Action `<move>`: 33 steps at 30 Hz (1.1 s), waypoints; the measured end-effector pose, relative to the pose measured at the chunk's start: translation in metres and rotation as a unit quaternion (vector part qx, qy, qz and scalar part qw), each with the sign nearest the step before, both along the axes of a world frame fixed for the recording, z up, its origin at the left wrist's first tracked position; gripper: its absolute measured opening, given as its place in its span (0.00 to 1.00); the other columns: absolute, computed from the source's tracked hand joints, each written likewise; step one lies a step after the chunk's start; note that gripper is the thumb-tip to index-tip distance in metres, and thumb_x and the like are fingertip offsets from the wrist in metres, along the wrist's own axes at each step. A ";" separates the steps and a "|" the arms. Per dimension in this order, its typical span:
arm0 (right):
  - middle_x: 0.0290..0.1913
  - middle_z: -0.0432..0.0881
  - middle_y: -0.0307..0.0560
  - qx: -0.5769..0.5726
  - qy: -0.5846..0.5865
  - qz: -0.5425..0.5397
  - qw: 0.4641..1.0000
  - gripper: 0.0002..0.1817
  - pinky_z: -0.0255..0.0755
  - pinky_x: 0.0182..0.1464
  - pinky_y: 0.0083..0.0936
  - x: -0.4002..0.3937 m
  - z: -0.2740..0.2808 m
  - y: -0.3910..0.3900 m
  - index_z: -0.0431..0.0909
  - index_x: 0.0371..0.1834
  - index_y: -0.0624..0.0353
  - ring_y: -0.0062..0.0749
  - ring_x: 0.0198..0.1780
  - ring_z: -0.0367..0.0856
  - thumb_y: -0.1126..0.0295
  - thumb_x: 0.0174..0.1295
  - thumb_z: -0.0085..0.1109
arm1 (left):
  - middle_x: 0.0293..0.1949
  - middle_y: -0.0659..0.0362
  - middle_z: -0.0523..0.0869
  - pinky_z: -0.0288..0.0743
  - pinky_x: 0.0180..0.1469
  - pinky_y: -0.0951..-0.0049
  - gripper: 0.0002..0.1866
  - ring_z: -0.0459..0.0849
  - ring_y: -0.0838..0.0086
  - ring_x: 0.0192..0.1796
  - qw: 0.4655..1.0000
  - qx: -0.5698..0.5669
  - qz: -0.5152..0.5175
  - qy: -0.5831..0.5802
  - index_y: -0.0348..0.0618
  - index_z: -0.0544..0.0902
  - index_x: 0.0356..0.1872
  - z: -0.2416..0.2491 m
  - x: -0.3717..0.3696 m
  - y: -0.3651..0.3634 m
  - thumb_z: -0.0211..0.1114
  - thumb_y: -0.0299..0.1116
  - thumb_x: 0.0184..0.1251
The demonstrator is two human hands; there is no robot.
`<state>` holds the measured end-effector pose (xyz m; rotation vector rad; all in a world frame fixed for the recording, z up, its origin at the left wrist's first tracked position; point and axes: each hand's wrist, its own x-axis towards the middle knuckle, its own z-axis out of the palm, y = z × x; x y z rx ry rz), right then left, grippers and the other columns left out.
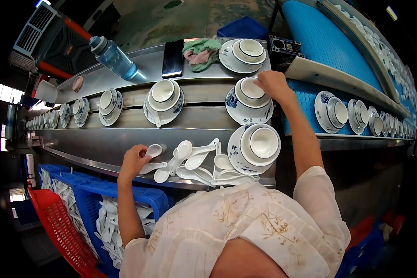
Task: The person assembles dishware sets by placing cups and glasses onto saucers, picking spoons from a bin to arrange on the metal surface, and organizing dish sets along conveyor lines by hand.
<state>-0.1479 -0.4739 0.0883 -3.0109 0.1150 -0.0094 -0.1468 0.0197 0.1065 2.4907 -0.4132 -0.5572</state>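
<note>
My right hand (272,85) is closed at the rim of a small white bowl (252,89), which sits in a larger bowl on a blue-patterned plate (236,110). In my left hand (135,159), thumb and fingers pinch a white spoon (153,151) at the left end of a loose spoon pile (195,160) on the metal ledge. Just right of the pile is another plate (236,157) with stacked bowls (263,142). Farther left on the line, a bowl set (164,97) has a spoon on its plate.
Behind the line lie a blue bottle (117,60), a phone (172,58), a cloth (202,54) and another bowl set (242,55). A blue conveyor (331,39) runs at the right. Blue crates (85,194) of spoons and a red basket (60,227) stand lower left.
</note>
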 end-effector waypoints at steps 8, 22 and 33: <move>0.41 0.80 0.55 0.023 -0.236 -0.199 0.951 0.12 0.72 0.45 0.37 -0.094 0.037 -0.100 0.79 0.40 0.58 0.49 0.43 0.79 0.66 0.63 0.45 | 0.27 0.52 0.81 0.73 0.33 0.73 0.08 0.79 0.70 0.27 0.999 0.000 0.036 -0.003 0.34 0.79 0.31 0.001 0.010 0.004 0.64 0.25 0.50; 0.44 0.79 0.50 0.321 -0.028 -0.308 0.895 0.25 0.68 0.50 0.26 -0.174 0.031 -0.132 0.74 0.52 0.66 0.32 0.44 0.77 0.63 0.52 0.58 | 0.38 0.53 0.83 0.74 0.38 0.76 0.22 0.81 0.75 0.37 0.947 -0.248 0.085 0.187 0.34 0.74 0.53 -0.033 0.050 -0.110 0.62 0.31 0.55; 0.39 0.82 0.49 0.417 -0.082 -0.117 0.898 0.18 0.71 0.46 0.25 -0.073 -0.019 -0.008 0.76 0.46 0.67 0.31 0.41 0.79 0.73 0.50 0.53 | 0.38 0.50 0.82 0.73 0.45 0.67 0.21 0.80 0.59 0.40 0.983 0.003 -0.165 0.087 0.38 0.80 0.42 0.030 0.028 -0.024 0.70 0.38 0.47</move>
